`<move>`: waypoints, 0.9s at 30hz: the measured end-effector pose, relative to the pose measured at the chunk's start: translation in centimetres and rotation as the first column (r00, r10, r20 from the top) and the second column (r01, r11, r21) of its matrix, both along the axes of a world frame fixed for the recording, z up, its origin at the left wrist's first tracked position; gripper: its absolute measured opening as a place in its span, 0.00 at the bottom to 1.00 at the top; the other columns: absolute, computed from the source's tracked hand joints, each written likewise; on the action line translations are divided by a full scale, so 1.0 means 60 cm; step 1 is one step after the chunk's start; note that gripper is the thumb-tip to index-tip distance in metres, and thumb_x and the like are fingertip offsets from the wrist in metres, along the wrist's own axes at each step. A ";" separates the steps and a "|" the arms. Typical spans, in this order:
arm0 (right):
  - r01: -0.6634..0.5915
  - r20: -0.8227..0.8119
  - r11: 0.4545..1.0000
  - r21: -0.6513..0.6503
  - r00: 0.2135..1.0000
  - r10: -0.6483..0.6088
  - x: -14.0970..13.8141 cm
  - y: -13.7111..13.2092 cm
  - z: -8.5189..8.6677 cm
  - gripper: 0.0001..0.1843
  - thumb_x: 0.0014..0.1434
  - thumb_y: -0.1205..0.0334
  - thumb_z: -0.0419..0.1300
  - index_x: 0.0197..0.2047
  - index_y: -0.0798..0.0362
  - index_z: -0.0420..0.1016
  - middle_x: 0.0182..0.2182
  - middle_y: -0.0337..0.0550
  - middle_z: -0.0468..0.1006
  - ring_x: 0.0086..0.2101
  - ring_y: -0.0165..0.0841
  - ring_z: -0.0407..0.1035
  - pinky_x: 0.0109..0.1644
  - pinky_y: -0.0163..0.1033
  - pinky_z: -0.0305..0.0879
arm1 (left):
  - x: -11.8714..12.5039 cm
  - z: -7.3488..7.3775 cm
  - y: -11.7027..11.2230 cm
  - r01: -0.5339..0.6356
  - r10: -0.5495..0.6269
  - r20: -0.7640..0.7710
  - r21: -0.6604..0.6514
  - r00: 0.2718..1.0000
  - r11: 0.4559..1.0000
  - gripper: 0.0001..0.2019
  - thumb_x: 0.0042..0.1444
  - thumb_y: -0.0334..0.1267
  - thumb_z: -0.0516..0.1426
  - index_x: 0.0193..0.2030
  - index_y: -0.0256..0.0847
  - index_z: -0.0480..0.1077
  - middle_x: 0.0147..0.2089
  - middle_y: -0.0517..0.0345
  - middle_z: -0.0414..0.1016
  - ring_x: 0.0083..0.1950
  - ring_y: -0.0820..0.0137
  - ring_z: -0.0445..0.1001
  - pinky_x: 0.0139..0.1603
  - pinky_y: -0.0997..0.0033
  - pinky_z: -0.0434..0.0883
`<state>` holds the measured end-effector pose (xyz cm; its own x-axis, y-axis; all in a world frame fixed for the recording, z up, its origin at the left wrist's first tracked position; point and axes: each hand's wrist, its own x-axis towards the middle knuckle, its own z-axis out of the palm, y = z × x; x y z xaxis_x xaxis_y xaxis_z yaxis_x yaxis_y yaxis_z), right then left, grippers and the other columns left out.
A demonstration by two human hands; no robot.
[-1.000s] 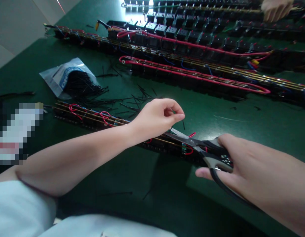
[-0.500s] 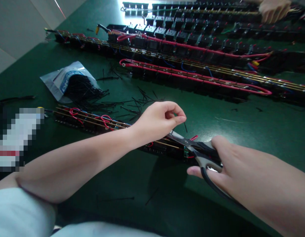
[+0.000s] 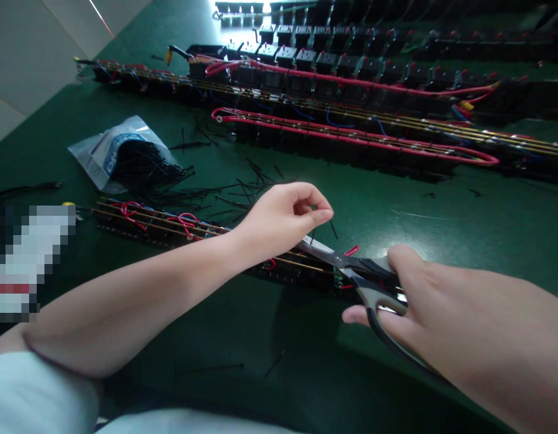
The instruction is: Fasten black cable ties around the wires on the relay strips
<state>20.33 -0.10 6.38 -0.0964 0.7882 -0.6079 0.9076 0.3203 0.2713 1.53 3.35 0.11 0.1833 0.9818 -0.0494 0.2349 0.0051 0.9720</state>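
Scissors (image 3: 346, 265) gripped in right hand (image 3: 446, 313), fingers curled through handles; blades pointed left, tips just under left hand (image 3: 283, 220); left hand pinched thumb to forefinger on thin tie (image 3: 312, 236) over wired strip (image 3: 170, 223); strip's long axis ran left-right on green table (image 3: 442, 211); far-left bag (image 3: 102, 150) spilled black ties (image 3: 147, 169); more strips (image 3: 351, 138) far.

your scissors (image 3: 351, 271) show smooth bright metal blades and matt grey-black plastic handles; the green table cover (image 3: 487, 229) looks matt, the bag (image 3: 102, 150) glossy plastic.
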 end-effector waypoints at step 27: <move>0.210 -0.100 0.961 0.181 0.976 -0.195 0.120 0.090 0.001 0.15 0.64 0.44 0.55 0.35 0.46 0.63 0.26 0.47 0.75 0.25 0.40 0.69 0.30 0.44 0.58 | -0.063 0.033 0.050 -0.096 0.083 -0.075 -0.194 0.994 0.976 0.05 0.61 0.26 0.60 0.34 0.37 0.71 0.27 0.62 0.75 0.28 0.79 0.75 0.30 0.81 0.72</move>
